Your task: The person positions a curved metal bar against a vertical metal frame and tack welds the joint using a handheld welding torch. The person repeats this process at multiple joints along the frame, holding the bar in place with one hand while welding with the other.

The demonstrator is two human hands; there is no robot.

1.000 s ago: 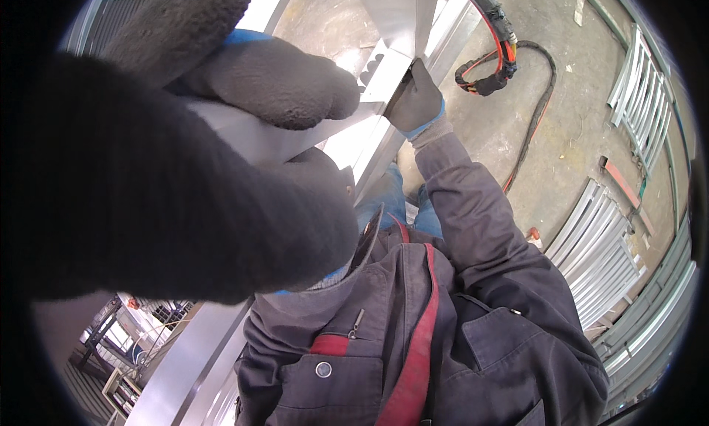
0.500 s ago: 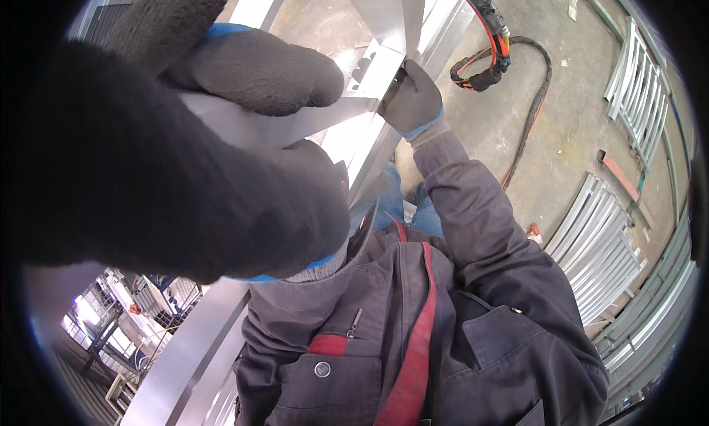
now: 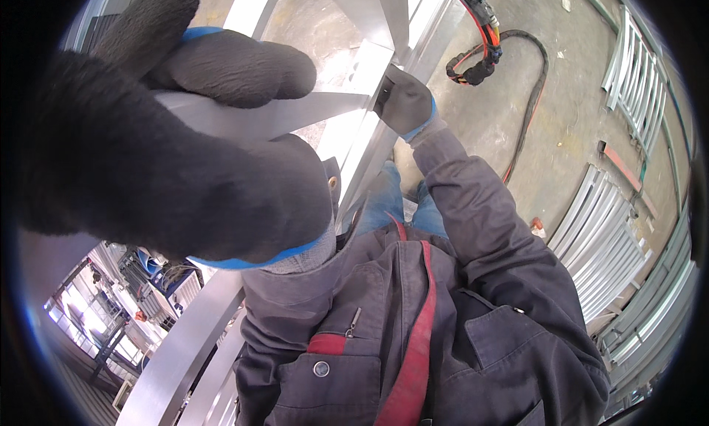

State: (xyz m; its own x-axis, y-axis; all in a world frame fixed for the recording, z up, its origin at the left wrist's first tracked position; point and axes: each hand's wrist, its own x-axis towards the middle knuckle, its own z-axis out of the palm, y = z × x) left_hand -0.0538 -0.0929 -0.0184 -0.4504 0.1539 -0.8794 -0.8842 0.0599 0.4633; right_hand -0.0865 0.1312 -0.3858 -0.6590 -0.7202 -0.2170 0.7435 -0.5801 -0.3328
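My left hand (image 3: 177, 160), in a black glove with blue edging, looms large at the left, close to the camera. Its fingers curl round a flat silver metal bar (image 3: 317, 110), which runs away to the right and meets a metal frame (image 3: 353, 142). At that meeting point my right hand (image 3: 405, 105), gloved alike, rests against the frame's edge with bent fingers. Something dark shows at its fingertips, but what it grips is hidden. A wide grey metal piece (image 3: 369, 9) rises beyond both hands.
A bundled black and orange cable (image 3: 491, 38) hangs at the upper right and loops on the concrete floor (image 3: 565, 94). Slatted metal panels (image 3: 602, 234) lie farther right, near a reddish bar (image 3: 624, 167). A long metal beam (image 3: 173, 359) extends at the lower left, before cluttered workshop equipment (image 3: 155, 271).
My left hand and the bar have shifted slightly left in view. My right hand has moved a little left along the frame, its fingers still bent.
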